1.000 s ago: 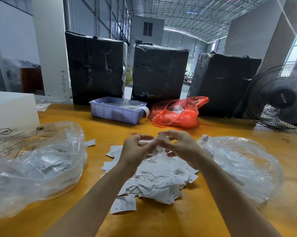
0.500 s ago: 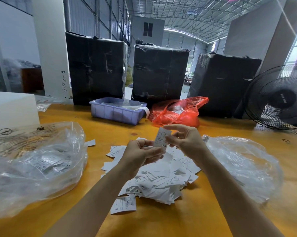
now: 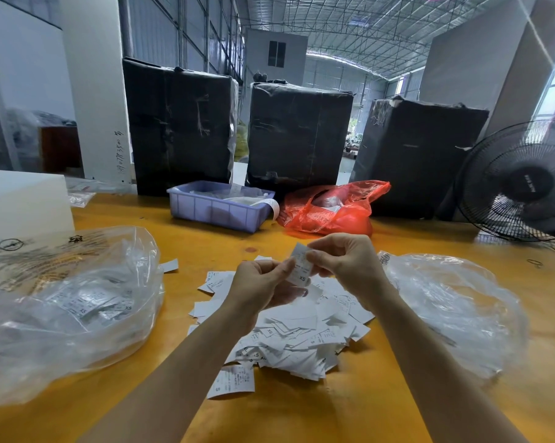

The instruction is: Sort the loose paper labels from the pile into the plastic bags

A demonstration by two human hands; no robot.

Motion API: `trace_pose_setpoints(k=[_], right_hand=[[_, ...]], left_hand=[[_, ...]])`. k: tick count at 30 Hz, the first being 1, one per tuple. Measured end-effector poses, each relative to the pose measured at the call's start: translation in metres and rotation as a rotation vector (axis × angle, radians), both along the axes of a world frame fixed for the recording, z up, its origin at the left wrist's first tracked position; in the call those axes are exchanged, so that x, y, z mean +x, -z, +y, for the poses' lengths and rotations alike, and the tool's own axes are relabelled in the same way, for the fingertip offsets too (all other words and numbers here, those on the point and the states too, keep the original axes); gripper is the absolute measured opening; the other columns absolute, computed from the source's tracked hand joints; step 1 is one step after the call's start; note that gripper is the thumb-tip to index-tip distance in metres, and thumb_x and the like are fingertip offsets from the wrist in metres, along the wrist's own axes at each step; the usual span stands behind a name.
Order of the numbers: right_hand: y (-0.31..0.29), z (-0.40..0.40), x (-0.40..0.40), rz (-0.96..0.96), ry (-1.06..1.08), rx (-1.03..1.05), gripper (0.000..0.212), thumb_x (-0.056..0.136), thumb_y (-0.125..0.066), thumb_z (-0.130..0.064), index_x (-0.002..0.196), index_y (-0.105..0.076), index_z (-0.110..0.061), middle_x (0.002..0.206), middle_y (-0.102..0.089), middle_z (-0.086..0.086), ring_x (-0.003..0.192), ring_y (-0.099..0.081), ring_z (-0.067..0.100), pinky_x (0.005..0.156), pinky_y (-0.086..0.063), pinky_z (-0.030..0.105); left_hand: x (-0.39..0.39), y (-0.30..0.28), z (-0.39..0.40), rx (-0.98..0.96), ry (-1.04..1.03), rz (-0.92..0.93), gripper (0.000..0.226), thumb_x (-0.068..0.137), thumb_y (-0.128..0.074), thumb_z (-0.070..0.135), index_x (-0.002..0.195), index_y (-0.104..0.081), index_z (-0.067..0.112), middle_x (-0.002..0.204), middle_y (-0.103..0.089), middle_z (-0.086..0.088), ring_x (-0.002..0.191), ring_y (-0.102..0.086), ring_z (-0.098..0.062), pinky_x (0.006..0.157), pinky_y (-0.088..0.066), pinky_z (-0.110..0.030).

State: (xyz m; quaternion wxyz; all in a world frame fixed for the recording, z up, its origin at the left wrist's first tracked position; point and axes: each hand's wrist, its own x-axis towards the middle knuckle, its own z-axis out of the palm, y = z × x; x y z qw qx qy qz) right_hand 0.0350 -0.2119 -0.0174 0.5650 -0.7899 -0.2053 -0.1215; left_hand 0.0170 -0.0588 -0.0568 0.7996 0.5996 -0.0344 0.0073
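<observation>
Held up over the pile (image 3: pixel 289 334) of loose paper labels at the middle of the yellow bench (image 3: pixel 349 410): one label (image 3: pixel 300 270) marked XS, pinched between both hands, left hand (image 3: pixel 263 289) at its lower edge, right hand (image 3: pixel 346 262) at its upper edge, fingers of both curled on the paper. Lifted to eye line and printed side up, probably so the size can be read before a bag is chosen. Flanking the pile for short reaches either way: a clear plastic bag (image 3: pixel 68 308) toward the left edge, already carrying labels, XS legible through the film; a second clear bag (image 3: pixel 455 311) toward the right edge, contents too faint to tell. Mouths of both bags slack and turned toward the pile, apparently to take drops without fuss. One stray label (image 3: pixel 233 380) marked S lying apart at the pile's near side. Along the far edge, out of the working zone: a lilac tray (image 3: pixel 218 212), a red bag (image 3: pixel 330 209), a black fan (image 3: pixel 522 180). Much of the pile not yet sorted.
</observation>
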Motion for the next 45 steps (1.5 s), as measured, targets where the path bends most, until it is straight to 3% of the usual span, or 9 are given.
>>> trace_pose_setpoints(k=[5, 9, 16, 23, 30, 33, 37, 40, 45], right_hand=[[0.0, 0.002, -0.002, -0.024, -0.045, -0.174, 0.028, 0.074, -0.076, -0.014, 0.098, -0.07, -0.002, 0.08, -0.07, 0.002, 0.061, -0.065, 0.005, 0.061, -0.055, 0.019], [0.002, 0.005, -0.002, 0.012, -0.056, -0.109, 0.023, 0.072, -0.078, -0.008, 0.092, -0.069, -0.003, 0.081, -0.069, 0.005, 0.066, -0.065, 0.011, 0.067, -0.058, 0.026], [0.001, 0.003, -0.002, 0.121, -0.147, -0.153, 0.015, 0.077, -0.074, -0.006, 0.091, -0.07, -0.006, 0.081, -0.071, 0.009, 0.067, -0.065, 0.013, 0.063, -0.053, 0.023], [0.005, 0.001, 0.003, 0.129, 0.028, -0.036, 0.018, 0.083, -0.068, 0.0, 0.1, -0.063, 0.001, 0.076, -0.069, 0.012, 0.055, -0.063, 0.009, 0.053, -0.049, 0.014], [0.005, 0.0, 0.007, 0.225, 0.031, -0.079, 0.01, 0.087, -0.064, -0.003, 0.096, -0.064, -0.005, 0.076, -0.07, 0.009, 0.052, -0.063, 0.006, 0.047, -0.043, 0.01], [-0.005, -0.025, 0.014, 0.185, 0.155, -0.291, 0.004, 0.089, -0.062, -0.007, 0.087, -0.064, -0.011, 0.079, -0.071, 0.006, 0.061, -0.067, 0.01, 0.05, -0.048, 0.016], [-0.005, -0.097, 0.027, 0.21, 0.573, -0.691, 0.015, 0.083, -0.057, 0.003, 0.073, -0.068, 0.001, 0.068, -0.069, 0.014, 0.066, -0.068, 0.027, 0.066, -0.059, 0.039], [0.015, -0.137, 0.031, 0.288, 0.728, -0.995, 0.007, 0.079, -0.068, -0.004, 0.082, -0.073, -0.001, 0.08, -0.072, 0.012, 0.073, -0.068, 0.024, 0.07, -0.057, 0.034], [0.048, -0.162, 0.039, 0.352, 0.633, -1.062, 0.016, 0.076, -0.074, -0.013, 0.092, -0.075, -0.017, 0.1, -0.072, 0.001, 0.092, -0.065, 0.018, 0.081, -0.051, 0.027]], left_hand=[[0.001, 0.0, -0.002, -0.055, -0.162, 0.063, 0.021, 0.082, -0.067, 0.03, 0.085, -0.07, 0.009, 0.09, -0.072, -0.016, 0.084, -0.07, -0.031, 0.062, -0.056, -0.03], [-0.001, 0.0, -0.003, -0.031, -0.187, 0.077, 0.019, 0.084, -0.068, 0.03, 0.082, -0.071, 0.011, 0.09, -0.07, -0.016, 0.092, -0.066, -0.033, 0.058, -0.051, -0.028], [-0.001, -0.002, -0.005, -0.038, -0.183, 0.086, 0.016, 0.086, -0.066, 0.028, 0.077, -0.071, 0.015, 0.075, -0.064, -0.006, 0.071, -0.061, -0.019, 0.049, -0.049, -0.021], [0.003, -0.004, 0.006, 0.066, -0.063, 0.185, 0.035, 0.082, -0.066, 0.042, 0.088, -0.069, 0.008, 0.085, -0.073, -0.01, 0.076, -0.066, -0.021, 0.053, -0.053, -0.024], [0.005, -0.002, 0.016, 0.198, -0.016, 0.203, 0.018, 0.075, -0.076, 0.02, 0.08, -0.068, 0.005, 0.061, -0.069, -0.006, 0.049, -0.061, -0.012, 0.046, -0.049, -0.02], [0.004, -0.006, 0.022, 0.148, -0.036, 0.232, 0.014, 0.075, -0.076, 0.015, 0.079, -0.067, 0.005, 0.06, -0.069, -0.008, 0.046, -0.059, -0.013, 0.043, -0.047, -0.018], [0.004, -0.013, 0.031, 0.064, -0.061, 0.227, 0.013, 0.074, -0.075, 0.005, 0.083, -0.067, 0.006, 0.058, -0.067, -0.005, 0.043, -0.06, -0.01, 0.042, -0.048, -0.017], [0.004, -0.018, 0.035, 0.025, -0.079, 0.235, 0.011, 0.079, -0.072, 0.006, 0.088, -0.065, 0.006, 0.068, -0.069, -0.008, 0.056, -0.065, -0.016, 0.044, -0.051, -0.019], [-0.001, -0.036, 0.058, 0.067, -0.099, 0.239, 0.016, 0.082, -0.071, 0.014, 0.095, -0.065, 0.007, 0.075, -0.07, -0.008, 0.064, -0.065, -0.017, 0.048, -0.051, -0.021]])
